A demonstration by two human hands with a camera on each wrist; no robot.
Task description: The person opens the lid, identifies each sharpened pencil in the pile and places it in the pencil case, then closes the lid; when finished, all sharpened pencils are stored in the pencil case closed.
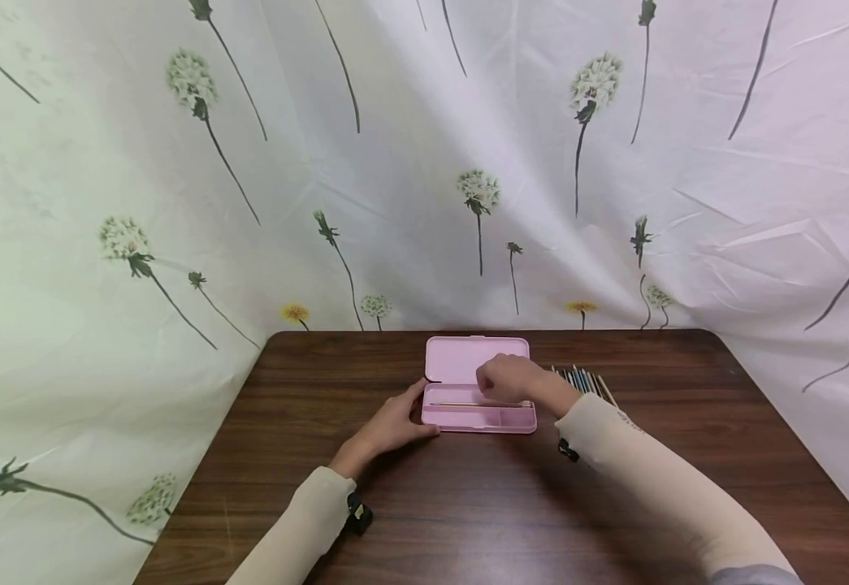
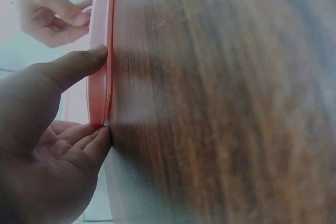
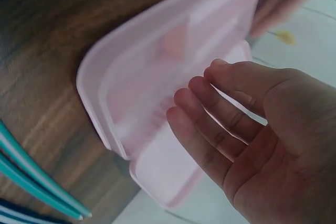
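Note:
An opened pink pencil case [image 1: 461, 419] lies on the table, its lid [image 1: 461, 359] folded back toward the cloth. One thin, light brown pencil [image 1: 461, 405] rests lengthwise inside. My left hand [image 1: 391, 422] holds the case's left end, thumb [image 2: 86, 64] at the front side and fingers round the end. Over the right part of the case hovers my right hand [image 1: 508, 378], hiding some of the lid and back compartment. In the right wrist view, the fingers [image 3: 202, 145] of that hand are loosely bent, with nothing between them.
Several pencils [image 1: 588, 382] lie side by side right of the case, partly behind the right forearm; teal ones [image 3: 42, 177] show in the right wrist view. A flower-printed cloth [image 1: 395, 203] hangs behind the brown wooden table [image 1: 468, 504].

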